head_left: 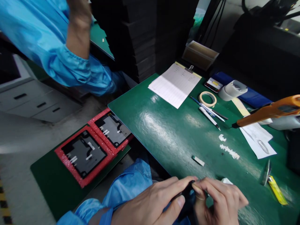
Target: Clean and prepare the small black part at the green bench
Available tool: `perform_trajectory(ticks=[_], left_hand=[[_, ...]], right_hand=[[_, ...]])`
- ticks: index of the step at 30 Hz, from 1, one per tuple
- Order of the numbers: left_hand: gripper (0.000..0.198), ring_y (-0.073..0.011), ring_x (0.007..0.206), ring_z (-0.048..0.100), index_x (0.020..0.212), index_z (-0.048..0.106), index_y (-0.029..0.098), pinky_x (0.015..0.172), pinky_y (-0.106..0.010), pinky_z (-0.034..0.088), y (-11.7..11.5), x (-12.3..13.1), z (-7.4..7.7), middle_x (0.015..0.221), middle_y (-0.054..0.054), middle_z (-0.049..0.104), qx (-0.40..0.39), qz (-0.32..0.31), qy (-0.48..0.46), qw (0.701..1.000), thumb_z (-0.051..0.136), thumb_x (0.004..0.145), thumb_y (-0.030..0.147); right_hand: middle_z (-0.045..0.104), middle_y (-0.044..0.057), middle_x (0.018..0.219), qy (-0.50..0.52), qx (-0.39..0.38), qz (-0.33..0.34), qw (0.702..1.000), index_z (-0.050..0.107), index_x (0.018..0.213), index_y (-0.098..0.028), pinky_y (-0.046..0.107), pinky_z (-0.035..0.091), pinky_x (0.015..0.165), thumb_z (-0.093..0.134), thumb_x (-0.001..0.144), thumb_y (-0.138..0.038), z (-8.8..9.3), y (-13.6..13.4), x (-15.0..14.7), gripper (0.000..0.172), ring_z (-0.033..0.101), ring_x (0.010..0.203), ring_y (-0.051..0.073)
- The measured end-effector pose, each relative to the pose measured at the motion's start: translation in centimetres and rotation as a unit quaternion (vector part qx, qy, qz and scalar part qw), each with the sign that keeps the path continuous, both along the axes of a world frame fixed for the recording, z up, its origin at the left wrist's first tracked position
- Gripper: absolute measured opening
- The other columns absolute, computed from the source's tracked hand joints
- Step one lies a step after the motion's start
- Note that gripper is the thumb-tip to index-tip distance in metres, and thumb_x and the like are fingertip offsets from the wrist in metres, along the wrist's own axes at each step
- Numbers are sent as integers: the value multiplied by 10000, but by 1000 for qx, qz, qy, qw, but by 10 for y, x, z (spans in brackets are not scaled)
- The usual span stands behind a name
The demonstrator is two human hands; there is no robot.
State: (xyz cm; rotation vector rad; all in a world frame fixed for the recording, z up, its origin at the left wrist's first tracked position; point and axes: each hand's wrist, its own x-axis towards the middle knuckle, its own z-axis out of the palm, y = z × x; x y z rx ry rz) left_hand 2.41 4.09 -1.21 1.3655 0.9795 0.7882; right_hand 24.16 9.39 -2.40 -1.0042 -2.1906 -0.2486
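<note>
At the bottom edge of the green table mat point(164, 125), my left hand point(152, 203) and my right hand point(220, 200) meet on a small black part point(187, 197). Both pinch it between thumb and fingers, and most of it is hidden by them. A scrap of white paper point(226, 180) peeks out just behind my right hand. A small white label strip point(198, 160) lies on the mat a little beyond my fingers.
Clipboard with paper point(174, 84), tape ring point(207, 98), white tape roll point(233, 90), pens point(209, 112), orange-handled tool point(267, 112), white sheets point(257, 137), a yellow knife point(276, 189). Two red-framed trays point(93, 143) sit lower left. A person in a blue sleeve point(58, 50) stands at upper left.
</note>
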Motion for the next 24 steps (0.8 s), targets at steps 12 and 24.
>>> perform_trajectory(ticks=[12,24], left_hand=[[550,-150,1517,677,1799,463,287,1303,-219,467,-2,-1,-5,1654,-42,719,67,-13,31,997,480,1249,285],[565,-246,1426,746,1808,463,339,1267,-376,579,-1,-1,-3,1649,-94,703,3,-42,47,998,449,1246,382]], right_hand=[[701,-40,801,82,-13,-18,996,652,956,-240,380,471,806,622,1250,-337,-8,-4,-13,311,648,697,151],[727,-46,798,127,30,-46,990,701,940,-247,384,428,688,701,1216,-367,-12,-6,-15,301,642,658,134]])
